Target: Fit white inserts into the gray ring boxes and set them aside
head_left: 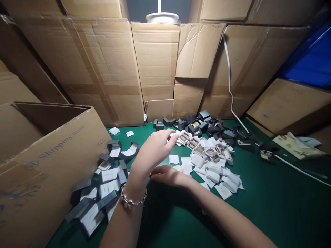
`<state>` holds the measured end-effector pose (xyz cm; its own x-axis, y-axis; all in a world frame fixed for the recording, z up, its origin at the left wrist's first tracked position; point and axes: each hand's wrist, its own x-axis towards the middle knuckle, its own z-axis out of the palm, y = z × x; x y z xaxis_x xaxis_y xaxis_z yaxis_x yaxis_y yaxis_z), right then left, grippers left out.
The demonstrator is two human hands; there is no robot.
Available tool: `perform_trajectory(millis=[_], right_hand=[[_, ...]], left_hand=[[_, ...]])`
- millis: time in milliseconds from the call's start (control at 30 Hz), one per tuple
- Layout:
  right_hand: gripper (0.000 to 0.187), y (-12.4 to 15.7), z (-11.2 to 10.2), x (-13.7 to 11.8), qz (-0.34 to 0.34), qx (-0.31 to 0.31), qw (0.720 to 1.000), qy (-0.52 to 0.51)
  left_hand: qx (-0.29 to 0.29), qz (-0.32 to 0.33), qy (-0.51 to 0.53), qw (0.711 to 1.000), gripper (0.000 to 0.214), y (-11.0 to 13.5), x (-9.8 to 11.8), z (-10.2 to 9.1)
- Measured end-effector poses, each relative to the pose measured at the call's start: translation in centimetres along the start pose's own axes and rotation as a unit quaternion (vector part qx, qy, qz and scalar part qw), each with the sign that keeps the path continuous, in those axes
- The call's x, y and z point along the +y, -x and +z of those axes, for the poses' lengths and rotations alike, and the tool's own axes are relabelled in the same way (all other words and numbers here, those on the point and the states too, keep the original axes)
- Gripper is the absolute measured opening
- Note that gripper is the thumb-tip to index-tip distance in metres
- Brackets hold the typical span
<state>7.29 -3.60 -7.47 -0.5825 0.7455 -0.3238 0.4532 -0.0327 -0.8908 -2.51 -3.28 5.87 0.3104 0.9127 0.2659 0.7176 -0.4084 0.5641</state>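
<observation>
My left hand (155, 148), with a chain bracelet on the wrist, reaches forward over the green table (271, 203). Its fingers are stretched out, and the fingertips touch the near edge of a heap of small white paper inserts (210, 165). Nothing shows in this hand. My right hand (168, 174) lies low on the table just behind the left wrist, fingers flat and pointing left, next to loose white inserts. Its fingertips are partly hidden by my left wrist. Behind the white heap lies a pile of small dark grey boxes (207, 127).
A large open cardboard box (51, 155) stands at the left, with several grey-and-white assembled boxes (103, 193) beside it. Flattened cardboard sheets (155, 65) wall the back. A white cable (230, 93) runs down onto the table at right, near a printed packet (294, 144).
</observation>
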Motion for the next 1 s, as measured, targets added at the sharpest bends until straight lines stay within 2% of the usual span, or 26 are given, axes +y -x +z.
perform_trajectory(millis=[67, 133, 233, 300, 333, 400, 467, 533, 567, 633, 700, 833, 1000], right_hand=[[0.027, 0.7, -1.0, -0.4, -0.022, -0.004, 0.998, 0.06], [0.028, 1.3, -3.0, -0.9, -0.027, 0.018, 0.995, 0.094], [0.024, 2.5, -7.4, -1.2, -0.035, 0.066, 0.985, 0.159], [0.028, 3.7, -11.2, -0.8, -0.041, 0.136, 0.973, 0.18], [0.028, 4.4, -13.1, -0.3, -0.019, 0.22, 0.957, 0.186], [0.028, 6.0, -16.8, 1.3, 0.021, 0.388, 0.895, 0.218], [0.027, 7.3, -19.7, 3.5, 0.086, 0.488, 0.821, 0.282], [0.026, 8.2, -21.7, 6.0, 0.135, 0.538, 0.761, 0.336], [0.026, 8.4, -22.4, 7.2, 0.166, 0.539, 0.752, 0.341], [0.03, 8.4, -23.1, 9.5, 0.223, 0.519, 0.755, 0.334], [0.033, 8.1, -23.3, 11.1, 0.249, 0.505, 0.758, 0.329], [0.036, 7.7, -23.6, 13.0, 0.24, 0.531, 0.744, 0.327], [0.034, 8.1, -24.2, 13.7, 0.229, 0.547, 0.739, 0.318]], left_hand=[[-0.047, -0.017, -0.026, 0.998, 0.041, -0.3, -0.3, 0.6], [-0.1, -0.039, -0.051, 0.993, 0.042, -0.5, -0.8, 1.2], [-0.164, -0.071, -0.073, 0.981, 0.041, -0.9, -1.7, 2.2], [-0.175, -0.086, -0.067, 0.978, 0.045, -1.2, -2.4, 2.8], [-0.175, -0.093, -0.062, 0.978, 0.047, -1.3, -2.7, 3.0], [-0.182, -0.108, -0.056, 0.976, 0.052, -1.7, -3.3, 3.3], [-0.195, -0.124, -0.062, 0.971, 0.054, -1.9, -3.9, 3.4], [-0.202, -0.13, -0.068, 0.968, 0.054, -2.2, -4.4, 3.4], [-0.204, -0.129, -0.068, 0.968, 0.054, -2.2, -4.5, 3.5], [-0.204, -0.121, -0.062, 0.97, 0.055, -2.3, -4.7, 3.5], [-0.206, -0.121, -0.055, 0.97, 0.054, -2.3, -4.7, 3.6], [-0.214, -0.128, -0.054, 0.967, 0.054, -2.3, -4.3, 3.7], [-0.215, -0.132, -0.067, 0.965, 0.053, -2.2, -4.2, 3.7]])
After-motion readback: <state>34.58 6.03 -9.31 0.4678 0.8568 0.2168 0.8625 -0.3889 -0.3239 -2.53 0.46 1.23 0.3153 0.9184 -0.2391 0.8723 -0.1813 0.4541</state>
